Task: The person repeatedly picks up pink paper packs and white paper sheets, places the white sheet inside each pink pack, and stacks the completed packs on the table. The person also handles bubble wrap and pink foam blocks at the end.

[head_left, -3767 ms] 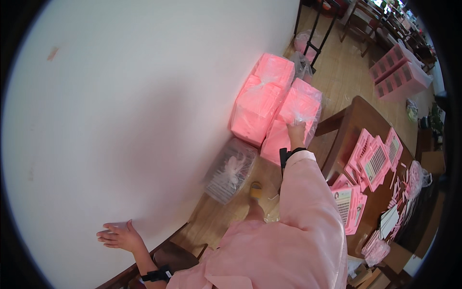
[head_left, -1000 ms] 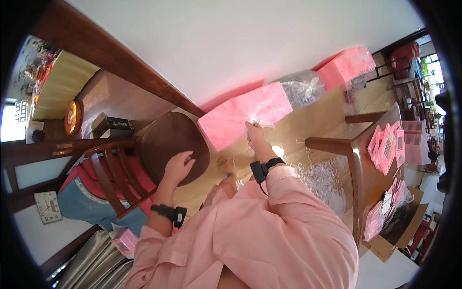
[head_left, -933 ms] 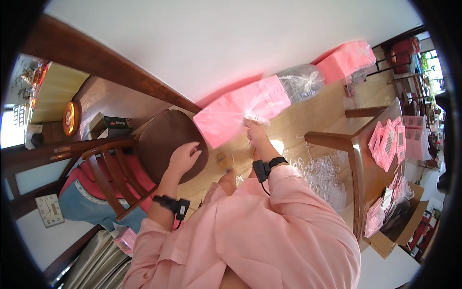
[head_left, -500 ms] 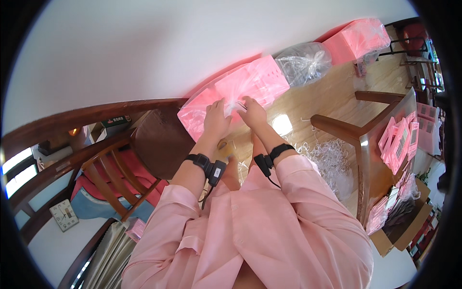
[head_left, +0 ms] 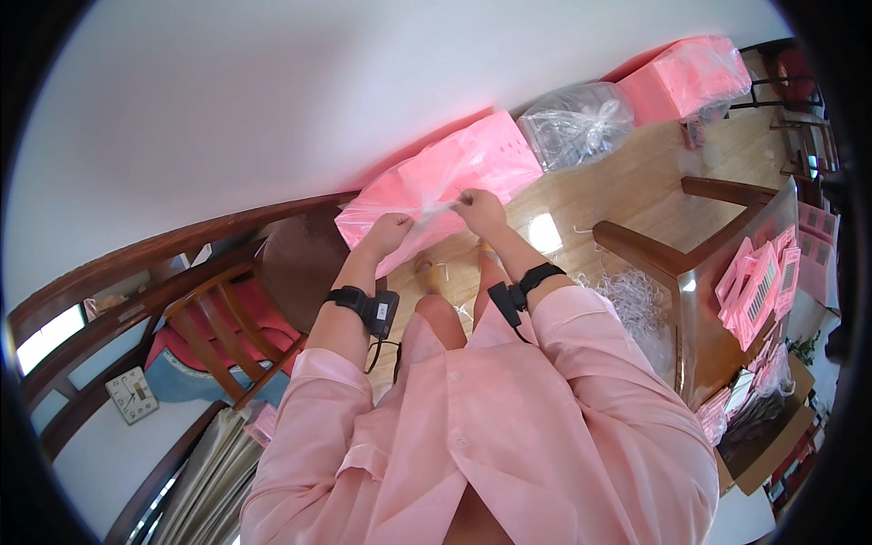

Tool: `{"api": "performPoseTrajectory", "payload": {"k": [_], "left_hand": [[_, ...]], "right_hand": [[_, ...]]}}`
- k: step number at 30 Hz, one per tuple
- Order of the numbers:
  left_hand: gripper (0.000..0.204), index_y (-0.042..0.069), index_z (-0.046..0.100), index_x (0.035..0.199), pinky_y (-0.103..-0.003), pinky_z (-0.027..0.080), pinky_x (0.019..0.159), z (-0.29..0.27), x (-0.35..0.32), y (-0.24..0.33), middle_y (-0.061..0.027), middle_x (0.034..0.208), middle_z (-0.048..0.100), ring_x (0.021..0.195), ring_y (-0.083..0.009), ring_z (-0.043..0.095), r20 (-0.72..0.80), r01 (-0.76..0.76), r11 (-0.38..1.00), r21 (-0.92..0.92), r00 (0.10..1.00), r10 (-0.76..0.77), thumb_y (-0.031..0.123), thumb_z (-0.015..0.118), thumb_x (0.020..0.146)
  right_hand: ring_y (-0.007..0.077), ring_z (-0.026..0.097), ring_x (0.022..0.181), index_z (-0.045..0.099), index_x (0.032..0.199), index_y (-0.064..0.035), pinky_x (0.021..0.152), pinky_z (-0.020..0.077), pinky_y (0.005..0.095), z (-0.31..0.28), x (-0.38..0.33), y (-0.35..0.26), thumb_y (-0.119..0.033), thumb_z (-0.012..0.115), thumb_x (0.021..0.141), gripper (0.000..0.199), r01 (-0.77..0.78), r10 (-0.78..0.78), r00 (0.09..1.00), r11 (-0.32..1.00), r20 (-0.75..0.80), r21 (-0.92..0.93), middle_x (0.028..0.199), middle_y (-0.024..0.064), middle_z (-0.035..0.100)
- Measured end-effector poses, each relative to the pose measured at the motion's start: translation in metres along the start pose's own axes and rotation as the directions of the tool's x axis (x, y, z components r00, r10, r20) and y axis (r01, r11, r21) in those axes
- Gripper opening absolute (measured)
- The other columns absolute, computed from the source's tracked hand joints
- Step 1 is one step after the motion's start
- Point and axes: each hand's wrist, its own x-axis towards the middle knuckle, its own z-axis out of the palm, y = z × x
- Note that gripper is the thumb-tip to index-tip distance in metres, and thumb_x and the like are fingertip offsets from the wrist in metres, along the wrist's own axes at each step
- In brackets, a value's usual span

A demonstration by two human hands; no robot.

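A large clear plastic bag (head_left: 427, 238) covers a bulky pink stack (head_left: 481, 154) against the wall in front of me. My left hand (head_left: 391, 232) is closed on a gathered part of the bag at its near side. My right hand (head_left: 480, 213) pinches another part a little to the right. Between the two hands the whitish, twisted plastic is drawn out in a strip. Whether a knot lies in it cannot be made out.
A tied clear bag with grey contents (head_left: 581, 127) and another bagged pink stack (head_left: 686, 80) stand farther right along the wall. A wooden table (head_left: 668, 250) holds pink pieces (head_left: 758, 282). White shreds (head_left: 636, 304) lie on the floor; a wooden chair (head_left: 227, 313) stands left.
My hands have moved apart, the left one down and to the left. Fingers that lay on the bag are now closed, with the plastic pulled out between them.
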Motion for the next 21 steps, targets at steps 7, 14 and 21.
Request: {"api": "performPoseTrajectory", "payload": {"k": [7,14,21], "left_hand": [[0.022,-0.001,0.068,0.104,-0.037,0.051,0.082,-0.004,-0.005,0.001,-0.0137,0.093,0.070,0.086,-0.0275,0.065,-0.124,-0.029,0.999,-0.022,0.992,0.026,0.017,0.063,0.093],[0.027,0.004,0.069,0.105,-0.042,0.049,0.094,0.020,-0.026,0.026,-0.0137,0.105,0.068,0.107,-0.0334,0.062,-0.202,-0.532,0.778,0.333,0.766,0.610,0.004,0.065,0.079],[0.021,0.007,0.068,0.106,-0.045,0.052,0.083,0.024,-0.008,0.036,-0.0150,0.093,0.069,0.096,-0.0349,0.065,0.022,-0.408,0.814,0.414,0.898,0.439,0.006,0.062,0.086]], "right_hand": [[0.0136,0.055,0.057,0.067,0.076,-0.0023,0.057,0.0436,0.0308,0.015,-0.020,-0.009,-0.025,0.075,0.086,0.026,-0.051,0.034,0.997,0.961,0.066,0.271,0.062,0.0039,0.060],[0.0096,0.049,0.057,0.064,0.072,-0.0003,0.053,0.0403,0.0304,0.021,-0.076,-0.045,-0.024,0.071,0.091,0.032,-0.059,0.019,0.996,0.892,0.092,0.448,0.063,0.0011,0.057],[0.0044,0.039,0.054,0.068,0.096,-0.0069,0.048,0.0300,0.0233,0.010,-0.083,-0.034,-0.023,0.065,0.096,0.017,-0.345,0.278,0.935,0.561,0.222,0.752,0.074,-0.0018,0.060]]}}
